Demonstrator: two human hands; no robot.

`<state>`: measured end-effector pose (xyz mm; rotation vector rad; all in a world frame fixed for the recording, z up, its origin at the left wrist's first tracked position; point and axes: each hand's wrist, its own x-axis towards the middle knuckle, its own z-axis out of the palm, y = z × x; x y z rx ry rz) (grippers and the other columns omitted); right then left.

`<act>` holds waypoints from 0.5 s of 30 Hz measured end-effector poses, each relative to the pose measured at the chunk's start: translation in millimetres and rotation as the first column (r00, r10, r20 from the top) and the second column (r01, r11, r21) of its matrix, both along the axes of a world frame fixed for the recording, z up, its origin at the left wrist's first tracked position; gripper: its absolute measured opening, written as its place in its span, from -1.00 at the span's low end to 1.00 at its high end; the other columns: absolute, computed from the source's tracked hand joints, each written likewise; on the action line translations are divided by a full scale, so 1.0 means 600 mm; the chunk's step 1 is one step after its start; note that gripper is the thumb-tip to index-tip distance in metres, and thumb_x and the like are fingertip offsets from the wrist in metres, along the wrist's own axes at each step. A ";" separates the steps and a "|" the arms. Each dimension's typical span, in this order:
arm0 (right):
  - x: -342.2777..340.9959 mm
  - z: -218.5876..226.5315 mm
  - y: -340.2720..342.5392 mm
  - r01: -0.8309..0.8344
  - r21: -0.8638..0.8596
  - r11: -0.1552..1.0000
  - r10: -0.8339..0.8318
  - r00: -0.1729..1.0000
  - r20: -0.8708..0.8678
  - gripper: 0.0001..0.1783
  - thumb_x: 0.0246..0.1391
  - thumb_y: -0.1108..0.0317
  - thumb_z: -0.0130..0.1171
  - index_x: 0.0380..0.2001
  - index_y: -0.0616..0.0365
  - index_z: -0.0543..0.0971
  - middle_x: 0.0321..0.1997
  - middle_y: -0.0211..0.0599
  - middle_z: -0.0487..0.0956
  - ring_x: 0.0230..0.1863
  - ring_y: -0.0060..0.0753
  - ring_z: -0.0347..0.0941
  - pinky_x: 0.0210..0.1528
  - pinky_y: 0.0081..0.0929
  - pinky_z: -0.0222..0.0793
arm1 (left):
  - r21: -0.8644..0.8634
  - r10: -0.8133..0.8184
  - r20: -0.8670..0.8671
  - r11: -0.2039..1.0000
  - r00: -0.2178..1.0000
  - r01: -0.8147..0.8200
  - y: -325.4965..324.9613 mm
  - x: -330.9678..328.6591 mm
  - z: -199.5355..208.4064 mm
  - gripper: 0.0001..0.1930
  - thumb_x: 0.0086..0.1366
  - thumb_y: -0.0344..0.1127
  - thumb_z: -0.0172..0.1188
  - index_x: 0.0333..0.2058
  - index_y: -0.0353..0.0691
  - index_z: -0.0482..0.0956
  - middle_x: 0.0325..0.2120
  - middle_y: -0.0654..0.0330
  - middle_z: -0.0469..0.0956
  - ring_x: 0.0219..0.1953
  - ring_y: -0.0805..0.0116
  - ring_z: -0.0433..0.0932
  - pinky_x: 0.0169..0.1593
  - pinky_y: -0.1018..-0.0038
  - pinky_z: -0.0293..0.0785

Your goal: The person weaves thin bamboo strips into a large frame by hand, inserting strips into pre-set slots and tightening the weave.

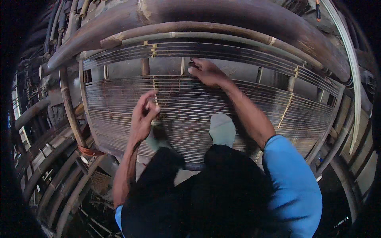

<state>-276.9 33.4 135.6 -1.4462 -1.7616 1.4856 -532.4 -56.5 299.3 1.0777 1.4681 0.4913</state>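
Observation:
Below me lies a slatted panel of thin bamboo strips (pixel 238 99), crossed by pale lashings (pixel 287 110). Over its left half is my left hand (pixel 145 116), slightly blurred, its index finger stretched toward a lashing and its thumb apart; no object shows in it. My right hand (pixel 208 73) reaches across the gap near the panel's far side. Its fingers are bent together at the tips, and whatever they may grip is too dark to make out. Just left of those fingertips a short pale upright strip (pixel 182 66) spans the gap.
Thick bamboo poles (pixel 246 19) run along the far side. A wooden post (pixel 71 107) stands at the left, with more poles (pixel 67 174) beyond. Long pale strips (pixel 353 79) hang at the right. My feet, in light socks (pixel 222 130), rest on the panel.

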 end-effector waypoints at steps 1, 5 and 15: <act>-0.007 0.010 0.012 -0.072 -0.092 0.993 0.067 0.996 -0.051 -0.52 0.27 0.11 0.10 0.09 0.26 0.51 -0.09 -0.08 0.66 -0.07 -0.27 0.57 0.06 -0.32 0.40 | -0.087 -0.007 -0.071 0.996 0.997 0.001 -0.022 -0.029 0.023 -0.61 0.35 -0.42 0.19 0.13 -0.33 0.45 -0.31 0.31 0.61 -0.26 0.50 0.51 -0.06 0.55 0.37; 0.007 -0.012 0.035 -0.173 -0.234 0.957 0.137 0.977 -0.164 -0.52 0.25 0.04 0.07 -0.03 0.26 0.58 -0.20 -0.09 0.66 -0.18 -0.31 0.54 -0.03 -0.33 0.40 | -0.316 -0.149 -0.329 0.948 0.933 0.040 -0.044 -0.045 0.110 -0.79 0.41 -0.32 0.14 -0.13 -0.32 0.63 -0.33 0.25 0.59 -0.26 0.46 0.47 -0.10 0.49 0.34; -0.038 0.017 -0.021 0.064 -0.007 0.998 -0.060 0.960 0.275 -0.50 0.25 0.00 0.13 0.03 0.19 0.57 -0.18 -0.08 0.65 -0.03 -0.06 0.57 0.11 -0.23 0.42 | 0.123 0.100 0.490 0.976 0.866 -0.182 -0.108 -0.193 0.119 -0.69 0.39 -0.23 0.07 -0.47 -0.28 0.64 -0.07 -0.17 0.54 0.03 0.00 0.49 0.37 0.08 0.08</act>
